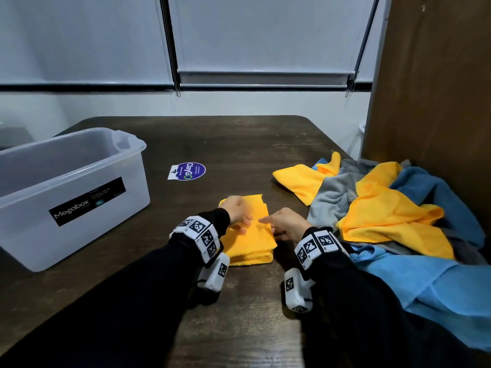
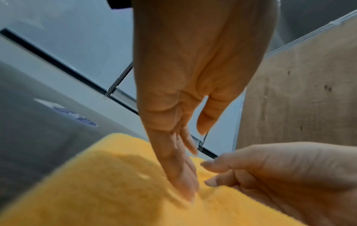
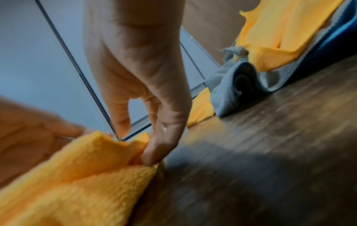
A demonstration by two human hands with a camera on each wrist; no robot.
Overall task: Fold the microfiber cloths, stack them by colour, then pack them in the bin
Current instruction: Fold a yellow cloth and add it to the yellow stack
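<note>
A folded yellow cloth (image 1: pixel 252 245) lies on the dark table (image 1: pixel 239 144) in front of me. My left hand (image 1: pixel 245 221) rests on its left half. In the left wrist view that hand (image 2: pixel 185 188) presses down on the cloth (image 2: pixel 96 191) with straight fingers. My right hand (image 1: pixel 268 224) is at the cloth's right edge. The right wrist view shows its curled fingers (image 3: pixel 152 152) holding a raised fold of the cloth (image 3: pixel 86 175), with the thumb held apart. The clear plastic bin (image 1: pixel 79 166) stands empty at the left.
At the right lies a loose pile of yellow cloths (image 1: pixel 385 208), blue cloths (image 1: pixel 425 274) and a grey cloth (image 1: pixel 332 197) against a wooden panel (image 1: pixel 430 88). A round purple sticker (image 1: pixel 190 171) is on the table between bin and pile.
</note>
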